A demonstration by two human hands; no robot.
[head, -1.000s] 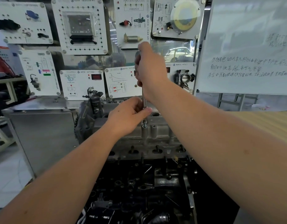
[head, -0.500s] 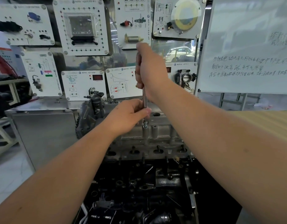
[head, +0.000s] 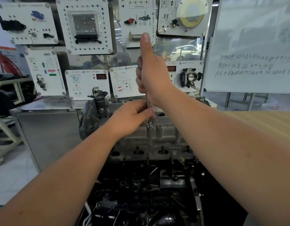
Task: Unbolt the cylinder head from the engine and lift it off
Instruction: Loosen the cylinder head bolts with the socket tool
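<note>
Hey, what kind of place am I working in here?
Most likely an automotive training workshop or classroom. A bare engine stands on a stand, white demonstration panels carrying mounted car components cover the wall behind it, and a handwritten whiteboard stands to the right.

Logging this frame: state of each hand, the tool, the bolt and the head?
right hand: grips tool's top, thumb up
left hand: pinches shaft low down
tool shaft: upright, tip on bolt
bolt: in its hole
cylinder head: on engine, not lifted

Two bare forearms, no sleeves, gloves.
</note>
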